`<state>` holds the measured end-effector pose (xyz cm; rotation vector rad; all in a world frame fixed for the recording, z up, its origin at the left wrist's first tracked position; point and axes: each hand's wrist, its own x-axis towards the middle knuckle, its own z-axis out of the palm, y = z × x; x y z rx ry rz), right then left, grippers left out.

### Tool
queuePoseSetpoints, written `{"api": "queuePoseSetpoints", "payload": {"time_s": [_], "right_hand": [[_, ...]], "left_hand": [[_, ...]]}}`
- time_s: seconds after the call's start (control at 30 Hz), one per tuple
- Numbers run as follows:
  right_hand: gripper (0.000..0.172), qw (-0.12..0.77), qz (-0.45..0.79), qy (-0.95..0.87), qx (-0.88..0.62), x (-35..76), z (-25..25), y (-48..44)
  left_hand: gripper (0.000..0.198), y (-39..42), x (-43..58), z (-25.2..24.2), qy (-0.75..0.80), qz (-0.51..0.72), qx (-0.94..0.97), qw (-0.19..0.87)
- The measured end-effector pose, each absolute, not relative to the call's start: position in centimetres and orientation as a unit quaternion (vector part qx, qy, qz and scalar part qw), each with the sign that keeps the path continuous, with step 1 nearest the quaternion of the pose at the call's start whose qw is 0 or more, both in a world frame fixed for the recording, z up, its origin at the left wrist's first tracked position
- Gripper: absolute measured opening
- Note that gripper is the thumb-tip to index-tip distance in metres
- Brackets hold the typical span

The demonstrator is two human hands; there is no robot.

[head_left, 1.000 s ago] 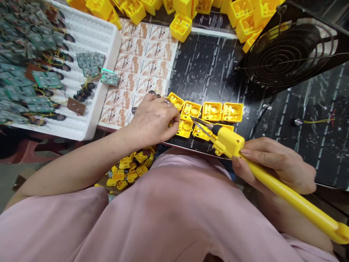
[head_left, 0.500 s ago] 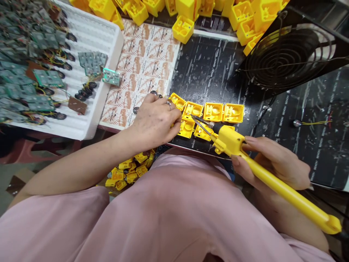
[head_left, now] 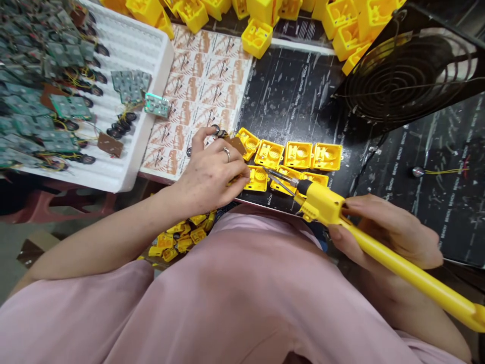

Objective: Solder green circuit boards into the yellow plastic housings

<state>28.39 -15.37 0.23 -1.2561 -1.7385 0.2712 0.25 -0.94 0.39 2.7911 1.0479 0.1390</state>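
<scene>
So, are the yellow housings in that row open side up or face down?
Open side up: the yellow housings show hollow insides with round grilles.

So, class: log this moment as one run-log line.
left hand: fingers on yellow case | right hand: grips soldering iron | tip: near that case

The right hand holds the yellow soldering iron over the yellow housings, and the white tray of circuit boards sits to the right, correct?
No: the head view shows the white tray on the left. The right hand does hold the yellow soldering iron over the yellow housings.
</scene>
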Motion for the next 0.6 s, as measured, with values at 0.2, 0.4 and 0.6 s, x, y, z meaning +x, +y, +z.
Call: {"api": "queuePoseSetpoints", "payload": {"time_s": [0.2,0.4,0.6], "right_hand": [[0.033,0.453,0.124,-0.798,-0.377,28.8,0.6,-14.3],[0.011,0.379,0.131,-0.821,-0.407,28.7,0.5,-14.2],[0.015,0.389,0.084,-0.850,-0.345,28.1,0.8,-13.0]], "left_hand": [[0.028,-1.6,0.1,0.3,0.349,0.046,0.933,0.079],[0.023,-1.3,0.9,0.8,0.342,0.014,0.936,0.077],[0.021,-0.8,1.7,1.4,0.330,-0.039,0.940,0.071]]}}
